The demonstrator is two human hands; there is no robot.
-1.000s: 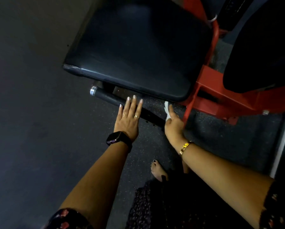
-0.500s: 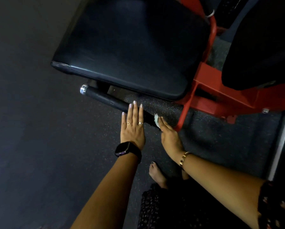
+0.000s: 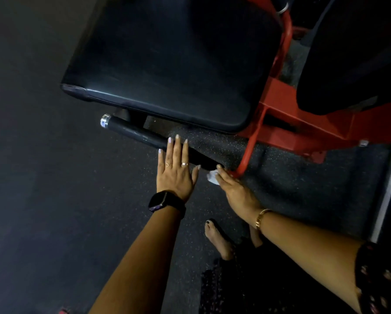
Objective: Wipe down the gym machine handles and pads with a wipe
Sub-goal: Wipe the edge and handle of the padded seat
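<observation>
Far left: dark rubber floor (image 3: pixel 42 177), nothing on it in view

Handle (image 3: pixel 135 132): black grip with a chrome end cap (image 3: pixel 104 120), set low under the seat pad (image 3: pixel 171 64). Long axis runs diagonally, cap end up-left, root end down-right toward the red frame (image 3: pixel 278 103). Cap half of the grip is bare and uncovered

Left hand (image 3: pixel 175 171): flat, palm down, fingers straight and close together, thumb out to the right. Fingertips overlap the middle of the handle; whether they press on it or hover just above, cannot tell. Not gripping anything. Black watch (image 3: pixel 159 201) on the wrist

Wipe (image 3: pixel 212 177): small white crumpled wad, just beside the root end of the handle, between the two hands. Pinched under the fingers of the right hand (image 3: pixel 235 189), which are closed on it, fingertips pointing up-left along the bar. Bracelet (image 3: pixel 261 217) on that wrist

Judgement: the right hand is the one working, at the handle's lower-right end near a thin red strut (image 3: pixel 249 152). The unwiped length lies up-left from those fingers, along the same diagonal. The next stroke would have to travel that line toward the cap, and the left hand sits across the path, so it probably has to lift or slide off first

Right: second dark pad (image 3: pixel 353 53) above the frame, neither hand near it
</observation>
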